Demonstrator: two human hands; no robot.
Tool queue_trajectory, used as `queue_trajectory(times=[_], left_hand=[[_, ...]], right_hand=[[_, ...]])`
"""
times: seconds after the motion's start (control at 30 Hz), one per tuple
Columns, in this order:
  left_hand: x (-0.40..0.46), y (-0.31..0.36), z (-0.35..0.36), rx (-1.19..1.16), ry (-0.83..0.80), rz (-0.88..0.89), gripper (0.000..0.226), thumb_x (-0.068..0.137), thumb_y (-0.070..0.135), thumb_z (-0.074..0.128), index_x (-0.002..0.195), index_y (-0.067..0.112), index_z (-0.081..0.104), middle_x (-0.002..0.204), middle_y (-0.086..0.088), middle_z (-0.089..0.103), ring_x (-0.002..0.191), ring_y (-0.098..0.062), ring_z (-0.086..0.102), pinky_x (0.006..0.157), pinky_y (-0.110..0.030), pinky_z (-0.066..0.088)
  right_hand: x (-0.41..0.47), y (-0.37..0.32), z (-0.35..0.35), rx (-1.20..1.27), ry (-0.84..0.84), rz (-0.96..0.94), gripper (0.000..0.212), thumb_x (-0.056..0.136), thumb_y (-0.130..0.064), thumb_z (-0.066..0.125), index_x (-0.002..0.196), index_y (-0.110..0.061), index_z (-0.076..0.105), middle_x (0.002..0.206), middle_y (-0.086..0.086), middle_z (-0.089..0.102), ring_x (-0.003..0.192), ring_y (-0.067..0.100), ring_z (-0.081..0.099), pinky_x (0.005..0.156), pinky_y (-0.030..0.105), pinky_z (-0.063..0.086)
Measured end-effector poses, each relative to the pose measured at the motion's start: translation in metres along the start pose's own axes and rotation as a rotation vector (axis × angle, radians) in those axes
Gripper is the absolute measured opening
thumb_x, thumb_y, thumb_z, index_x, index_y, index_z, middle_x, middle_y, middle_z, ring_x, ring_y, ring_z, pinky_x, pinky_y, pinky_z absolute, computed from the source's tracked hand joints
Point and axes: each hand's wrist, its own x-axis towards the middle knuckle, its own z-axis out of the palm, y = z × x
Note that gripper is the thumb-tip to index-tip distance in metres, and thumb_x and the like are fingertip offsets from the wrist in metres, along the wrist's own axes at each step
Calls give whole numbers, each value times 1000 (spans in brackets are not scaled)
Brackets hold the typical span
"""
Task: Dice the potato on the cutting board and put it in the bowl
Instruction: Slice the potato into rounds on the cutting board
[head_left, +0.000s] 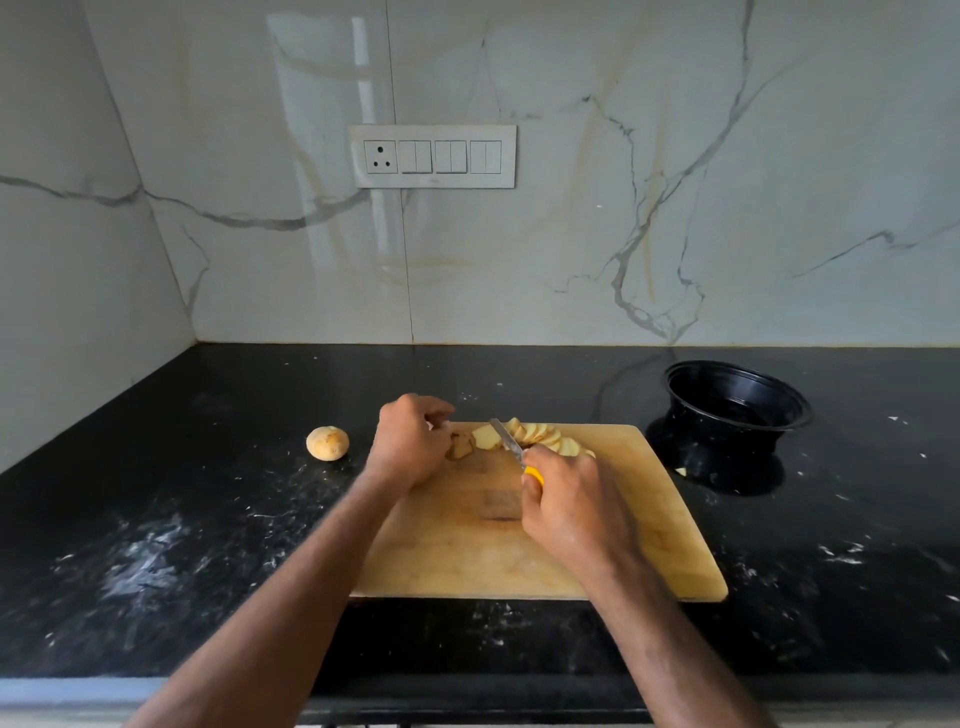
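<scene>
Both forearms are bare, with no sleeves, watch or rings visible.

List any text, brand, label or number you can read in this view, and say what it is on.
None can be read in this view.
Switch panel: plain socket and switches, no markings visible.
Knife: no brand visible on the blade or the yellow handle.
Black bowl: no label showing.
Cutting board: bare wood, no print.

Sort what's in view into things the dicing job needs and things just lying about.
In the job: board; potato slices; potato end at the left hand; knife in the right hand; bowl.

Lying about: round potato piece on the counter; scrap by the bowl; wall switches.
</scene>
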Motion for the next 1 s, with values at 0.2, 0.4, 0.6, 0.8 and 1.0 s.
queue_trajectory(times=[0.2, 0.4, 0.6, 0.8, 1.0], left_hand=[[14, -11, -14, 261, -420, 216, 41, 100, 17, 58, 140, 29, 60, 132, 4, 55, 127, -19, 47, 109, -39, 43], [19, -15, -12, 216, -418, 206, 23, 91, 42, 72, 108, 28, 64, 110, 10, 55, 95, -11, 54, 75, -19, 45], [18, -19, -27, 225, -567, 253, 36, 95, 33, 69, 130, 29, 63, 118, 10, 56, 106, -13, 55, 90, -30, 51], [14, -14, -30, 173, -571, 139, 29, 91, 28, 74, 113, 27, 55, 112, 5, 55, 99, -15, 56, 78, -24, 47], [-13, -15, -17, -91, -211, 158, 35, 78, 16, 86, 103, 34, 70, 97, 12, 67, 86, -10, 60, 71, -14, 46]], right_hand=[[1, 1, 1, 30, -6, 1, 24, 95, -29, 62, 117, -25, 69, 84, -2, 71, 60, 13, 56, 47, 17, 34], [1, 1, 1, 25, -4, 2, 26, 95, -29, 62, 119, -25, 69, 84, -2, 71, 58, 11, 51, 47, 15, 30], [0, -1, -1, 22, -14, 9, 25, 94, -29, 63, 118, -25, 69, 87, -2, 72, 68, 14, 64, 47, 11, 24], [0, -1, 0, 33, -21, 4, 24, 94, -28, 64, 118, -24, 69, 83, -4, 70, 59, 7, 50, 48, 14, 37], [-3, -4, -5, 77, -23, -31, 28, 95, -29, 64, 123, -25, 68, 85, -3, 71, 61, 10, 58, 48, 18, 46]])
